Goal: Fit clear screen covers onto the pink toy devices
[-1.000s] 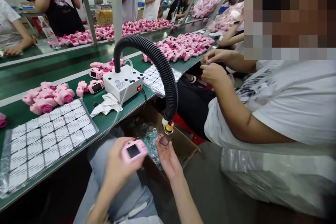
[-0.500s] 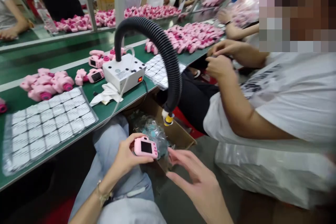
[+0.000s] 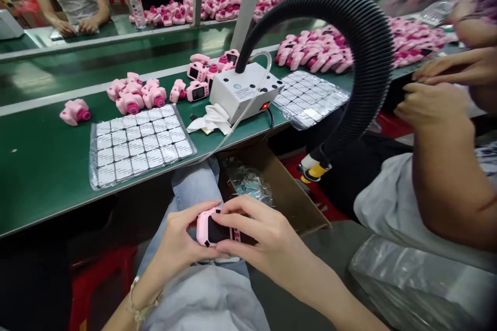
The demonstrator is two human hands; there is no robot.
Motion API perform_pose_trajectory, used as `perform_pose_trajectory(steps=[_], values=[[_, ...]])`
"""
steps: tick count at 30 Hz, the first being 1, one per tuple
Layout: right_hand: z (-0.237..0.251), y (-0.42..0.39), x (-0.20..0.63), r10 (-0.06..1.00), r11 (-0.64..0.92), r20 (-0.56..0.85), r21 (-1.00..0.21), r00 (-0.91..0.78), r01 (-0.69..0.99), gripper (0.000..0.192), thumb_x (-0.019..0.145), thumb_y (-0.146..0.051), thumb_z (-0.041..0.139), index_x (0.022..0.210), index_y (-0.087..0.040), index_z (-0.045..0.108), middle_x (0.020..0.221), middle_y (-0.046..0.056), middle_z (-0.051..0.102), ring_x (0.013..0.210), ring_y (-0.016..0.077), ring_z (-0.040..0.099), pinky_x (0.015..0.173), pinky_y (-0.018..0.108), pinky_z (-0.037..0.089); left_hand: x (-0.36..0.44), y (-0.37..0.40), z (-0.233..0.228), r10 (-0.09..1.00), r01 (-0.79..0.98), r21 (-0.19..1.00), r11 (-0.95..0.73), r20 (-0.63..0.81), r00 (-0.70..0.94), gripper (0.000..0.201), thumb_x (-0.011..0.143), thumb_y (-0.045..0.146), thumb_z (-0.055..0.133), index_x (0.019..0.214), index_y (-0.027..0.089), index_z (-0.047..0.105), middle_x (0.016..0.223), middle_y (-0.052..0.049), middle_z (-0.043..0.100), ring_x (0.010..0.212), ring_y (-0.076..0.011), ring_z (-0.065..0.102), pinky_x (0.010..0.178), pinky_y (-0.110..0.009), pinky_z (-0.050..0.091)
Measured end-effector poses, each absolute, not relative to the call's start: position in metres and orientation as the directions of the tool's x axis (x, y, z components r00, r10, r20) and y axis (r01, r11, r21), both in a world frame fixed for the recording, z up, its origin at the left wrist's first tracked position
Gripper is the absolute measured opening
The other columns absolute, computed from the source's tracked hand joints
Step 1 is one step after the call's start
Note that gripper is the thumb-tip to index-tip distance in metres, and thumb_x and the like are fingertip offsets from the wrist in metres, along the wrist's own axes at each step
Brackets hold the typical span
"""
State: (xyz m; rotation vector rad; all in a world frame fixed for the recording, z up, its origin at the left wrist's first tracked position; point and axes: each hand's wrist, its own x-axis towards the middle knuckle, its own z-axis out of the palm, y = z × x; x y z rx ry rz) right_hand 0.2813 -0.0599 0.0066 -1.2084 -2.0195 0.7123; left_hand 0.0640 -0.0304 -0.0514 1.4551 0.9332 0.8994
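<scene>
A pink toy camera is held above my lap, its dark screen facing up. My left hand is closed around its left end, thumb below and fingers along the top edge. My right hand is closed on the camera's right part, with fingertips on the screen and the thumb at the lower edge. Those fingers cover much of the screen and buttons; whether anything thin lies under them I cannot make out. Below and beyond the hands, a cardboard box contains clear plastic bags.
On the green bench lie a bagged sheet of white squares, several pink cameras and a white box with a lit red switch. A black flexible hose arches toward a yellow-tipped nozzle. A co-worker's arm is at right.
My right hand has come in from the right and now grips the toy camera, with fingers over its screen. The view has swung left, so bench things appear further right.
</scene>
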Motion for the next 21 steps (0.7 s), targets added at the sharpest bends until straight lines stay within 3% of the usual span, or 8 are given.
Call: perform_pose_trajectory(steps=[4, 7, 10, 11, 13, 15, 18, 21], values=[[-0.011, -0.059, 0.253, 0.974, 0.193, 0.129, -0.903, -0.187, 0.383, 0.035, 0.078, -0.017, 0.1, 0.108, -0.029, 0.086, 0.108, 0.002, 0.067, 0.1, 0.0212, 0.067, 0.09, 0.035, 0.06, 0.044, -0.034, -0.054, 0.944, 0.074, 0.997, -0.026, 0.001, 0.329, 0.076, 0.054, 0.034, 0.112, 0.126, 0.026, 0.088, 0.106, -0.004, 0.091, 0.082, -0.0228, 0.086, 0.074, -0.023, 0.069], [-0.024, -0.053, 0.222, 0.987, -0.035, -0.066, -0.978, -0.144, 0.204, 0.035, 0.072, -0.021, 0.104, 0.102, -0.03, 0.088, 0.118, 0.002, 0.062, 0.108, 0.0216, 0.071, 0.102, 0.037, 0.06, 0.027, -0.042, -0.061, 0.97, 0.007, 0.999, 0.041, -0.042, 0.238, 0.075, 0.052, 0.036, 0.112, 0.123, 0.031, 0.089, 0.109, -0.003, 0.091, 0.089, -0.0272, 0.087, 0.081, -0.029, 0.071], [-0.019, -0.02, 0.201, 0.947, 0.026, -0.055, -0.969, -0.317, 0.246, 0.019, 0.087, -0.033, 0.096, 0.104, -0.03, 0.089, 0.12, 0.004, 0.064, 0.109, 0.022, 0.072, 0.1, 0.036, 0.062, 0.009, -0.052, -0.072, 0.995, -0.093, 0.991, 0.1, -0.099, 0.02, 0.068, 0.055, 0.048, 0.111, 0.118, 0.035, 0.088, 0.119, 0.0, 0.09, 0.105, -0.0351, 0.086, 0.091, -0.039, 0.072], [-0.012, -0.001, 0.198, 0.935, 0.122, -0.007, -0.932, -0.356, 0.34, 0.011, 0.096, -0.034, 0.087, 0.106, -0.029, 0.088, 0.124, 0.006, 0.066, 0.109, 0.0223, 0.073, 0.1, 0.037, 0.062, 0.002, -0.054, -0.074, 0.992, -0.115, 0.987, 0.11, -0.116, -0.05, 0.069, 0.054, 0.052, 0.11, 0.116, 0.034, 0.087, 0.12, 0.0, 0.089, 0.108, -0.0367, 0.086, 0.092, -0.04, 0.071], [0.005, 0.047, 0.2, 0.945, 0.277, 0.085, -0.722, -0.316, 0.634, 0.021, 0.109, -0.026, 0.066, 0.117, -0.027, 0.086, 0.144, 0.01, 0.065, 0.111, 0.0234, 0.073, 0.106, 0.04, 0.059, -0.011, -0.056, -0.074, 0.981, -0.134, 0.984, 0.115, -0.133, -0.139, 0.074, 0.053, 0.058, 0.109, 0.117, 0.031, 0.083, 0.125, -0.004, 0.088, 0.111, -0.0364, 0.084, 0.09, -0.039, 0.071], [0.02, 0.1, 0.209, 0.995, 0.085, 0.084, -0.341, -0.06, 0.936, 0.042, 0.108, -0.011, 0.054, 0.141, -0.026, 0.075, 0.161, 0.015, 0.056, 0.117, 0.0263, 0.073, 0.111, 0.042, 0.055, -0.023, -0.055, -0.068, 0.976, -0.119, 0.989, 0.088, -0.109, -0.187, 0.079, 0.054, 0.055, 0.11, 0.121, 0.028, 0.077, 0.133, -0.01, 0.085, 0.116, -0.0336, 0.083, 0.093, -0.036, 0.07], [0.026, 0.166, 0.223, 0.994, -0.094, 0.028, -0.207, 0.102, 0.974, 0.042, 0.094, 0.0, 0.058, 0.134, -0.003, 0.073, 0.134, 0.034, 0.068, 0.113, 0.041, 0.075, 0.1, 0.051, 0.056, -0.034, -0.052, -0.05, 0.973, -0.046, 0.999, 0.012, -0.023, -0.23, 0.077, 0.062, 0.05, 0.108, 0.126, 0.024, 0.074, 0.138, -0.015, 0.081, 0.12, -0.0318, 0.081, 0.097, -0.036, 0.068], [0.023, 0.195, 0.228, 0.992, -0.112, 0.04, -0.188, 0.121, 0.976, 0.025, 0.09, -0.002, 0.06, 0.109, 0.0, 0.076, 0.109, 0.033, 0.073, 0.106, 0.044, 0.075, 0.094, 0.05, 0.056, -0.038, -0.047, -0.033, 0.97, -0.017, 0.998, -0.059, 0.054, -0.238, 0.071, 0.066, 0.047, 0.107, 0.125, 0.023, 0.074, 0.137, -0.014, 0.082, 0.122, -0.0311, 0.081, 0.101, -0.036, 0.067]])
